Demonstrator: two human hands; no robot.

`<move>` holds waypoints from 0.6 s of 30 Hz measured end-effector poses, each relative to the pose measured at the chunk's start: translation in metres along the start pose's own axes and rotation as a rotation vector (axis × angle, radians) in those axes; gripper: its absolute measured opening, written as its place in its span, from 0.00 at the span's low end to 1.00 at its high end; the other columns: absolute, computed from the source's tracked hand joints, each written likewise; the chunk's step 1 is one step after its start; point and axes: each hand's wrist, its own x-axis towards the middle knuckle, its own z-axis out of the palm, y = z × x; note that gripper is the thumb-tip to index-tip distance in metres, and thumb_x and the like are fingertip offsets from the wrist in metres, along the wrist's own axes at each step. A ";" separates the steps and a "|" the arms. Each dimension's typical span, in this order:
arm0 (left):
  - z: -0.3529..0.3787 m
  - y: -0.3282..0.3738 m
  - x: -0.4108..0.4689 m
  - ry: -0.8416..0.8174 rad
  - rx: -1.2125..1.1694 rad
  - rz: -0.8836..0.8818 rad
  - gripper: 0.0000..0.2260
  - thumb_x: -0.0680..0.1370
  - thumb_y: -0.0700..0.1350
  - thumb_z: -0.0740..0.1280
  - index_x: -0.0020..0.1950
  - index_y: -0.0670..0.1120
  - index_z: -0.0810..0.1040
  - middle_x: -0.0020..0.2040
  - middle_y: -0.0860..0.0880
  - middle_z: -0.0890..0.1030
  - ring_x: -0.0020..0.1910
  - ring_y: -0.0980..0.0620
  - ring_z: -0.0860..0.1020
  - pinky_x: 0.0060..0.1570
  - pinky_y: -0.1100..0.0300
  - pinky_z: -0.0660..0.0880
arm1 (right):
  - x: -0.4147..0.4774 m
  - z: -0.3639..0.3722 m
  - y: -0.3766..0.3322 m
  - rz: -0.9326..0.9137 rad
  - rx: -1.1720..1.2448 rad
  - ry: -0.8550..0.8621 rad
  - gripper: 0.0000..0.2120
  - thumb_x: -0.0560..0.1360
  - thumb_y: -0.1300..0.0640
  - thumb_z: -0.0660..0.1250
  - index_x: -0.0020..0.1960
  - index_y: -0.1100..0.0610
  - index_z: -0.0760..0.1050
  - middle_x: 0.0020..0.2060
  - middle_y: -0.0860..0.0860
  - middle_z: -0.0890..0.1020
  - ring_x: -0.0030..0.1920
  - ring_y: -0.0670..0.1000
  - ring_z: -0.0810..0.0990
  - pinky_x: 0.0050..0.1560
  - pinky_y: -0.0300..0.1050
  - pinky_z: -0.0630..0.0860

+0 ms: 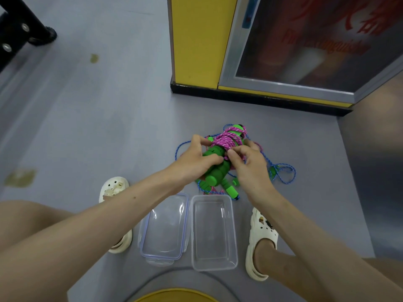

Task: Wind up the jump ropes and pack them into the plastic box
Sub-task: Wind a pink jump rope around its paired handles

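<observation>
One pink rope (226, 141) is wound round green handles (214, 151). The handles are gripped by the left hand (196, 158). A turn of rope is pinched by the right hand (246, 162), just beside the left. Blue rope (275, 171) lies loose on the floor (109, 127) under both hands. Nearer than the hands, the plastic box (234, 232) and its lid (163, 225) are set side by side.

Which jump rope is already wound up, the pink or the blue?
The pink rope: it is coiled tight, while the blue rope lies loose on the floor.
</observation>
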 end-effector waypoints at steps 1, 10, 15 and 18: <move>0.000 0.000 0.000 -0.001 -0.003 0.005 0.17 0.76 0.44 0.68 0.60 0.51 0.63 0.45 0.44 0.81 0.47 0.44 0.82 0.48 0.49 0.80 | 0.000 0.000 0.000 -0.025 0.004 0.014 0.06 0.78 0.58 0.63 0.46 0.56 0.78 0.71 0.54 0.64 0.72 0.50 0.61 0.69 0.46 0.65; 0.000 0.002 -0.004 -0.090 -0.258 -0.029 0.19 0.74 0.30 0.60 0.58 0.50 0.72 0.42 0.47 0.78 0.37 0.51 0.78 0.33 0.63 0.76 | -0.005 0.004 0.000 -0.415 -0.171 0.020 0.03 0.77 0.63 0.63 0.47 0.62 0.75 0.52 0.54 0.77 0.52 0.45 0.73 0.52 0.30 0.69; 0.002 -0.001 -0.005 -0.099 -0.289 -0.050 0.19 0.73 0.30 0.60 0.60 0.47 0.73 0.46 0.42 0.78 0.42 0.47 0.78 0.39 0.58 0.76 | -0.009 0.000 0.006 -0.547 -0.382 0.063 0.09 0.78 0.55 0.57 0.56 0.57 0.68 0.45 0.54 0.79 0.41 0.51 0.79 0.39 0.43 0.74; 0.003 -0.004 -0.005 -0.107 -0.337 -0.083 0.21 0.73 0.30 0.61 0.63 0.46 0.72 0.47 0.42 0.79 0.43 0.45 0.79 0.42 0.56 0.77 | -0.009 -0.001 0.004 -0.569 -0.347 0.031 0.08 0.79 0.58 0.58 0.55 0.51 0.59 0.44 0.55 0.80 0.38 0.55 0.80 0.35 0.55 0.77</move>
